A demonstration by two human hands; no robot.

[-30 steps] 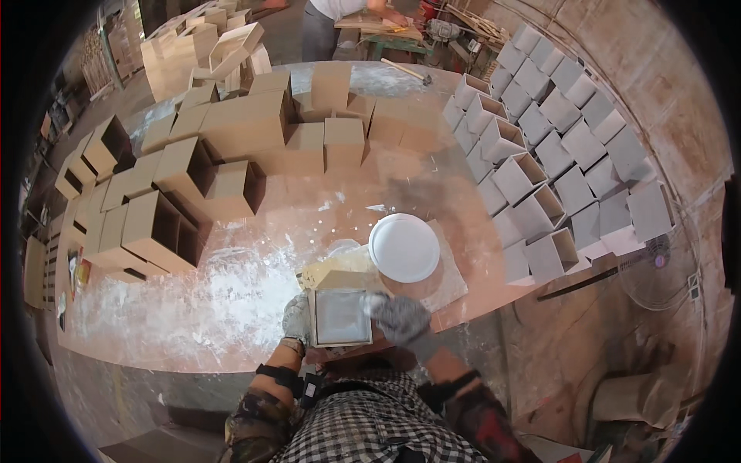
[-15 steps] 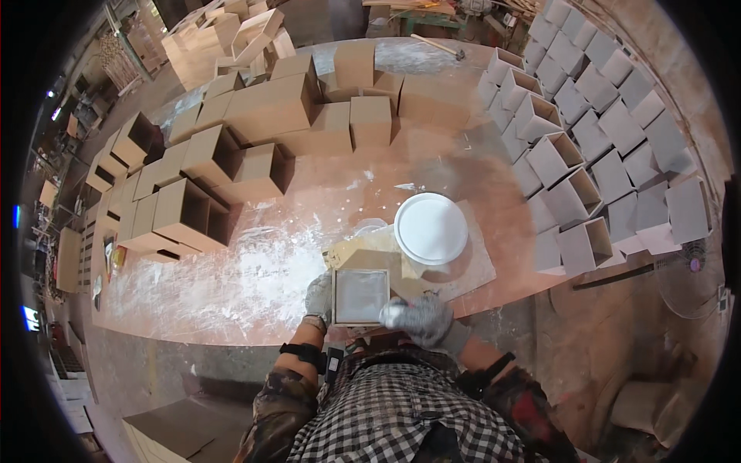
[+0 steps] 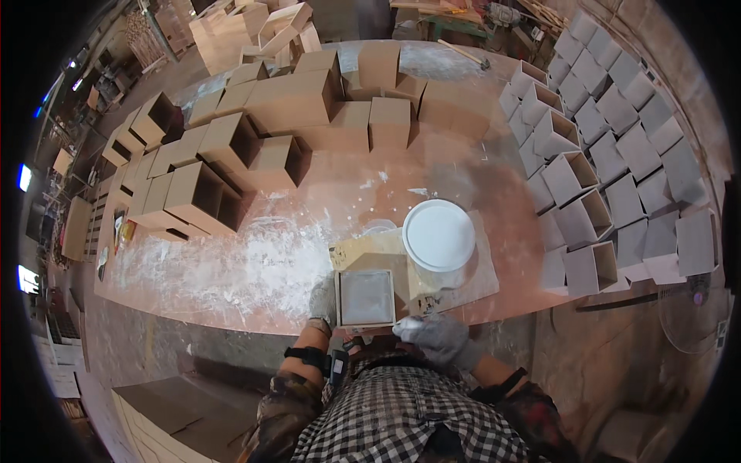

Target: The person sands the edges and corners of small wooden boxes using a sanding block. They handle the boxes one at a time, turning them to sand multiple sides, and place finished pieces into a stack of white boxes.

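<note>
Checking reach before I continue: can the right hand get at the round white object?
Probably yes; only a flat sheet seems to lie between the right hand and the round white object.

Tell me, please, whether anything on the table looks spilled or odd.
Yes: patchy white residue covers the table left of the small box by the left hand. It stands out against the reddish-brown top, possibly spilled.

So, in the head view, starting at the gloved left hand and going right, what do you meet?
Left hand, small square box, right hand, stacked pale grey boxes.
</note>
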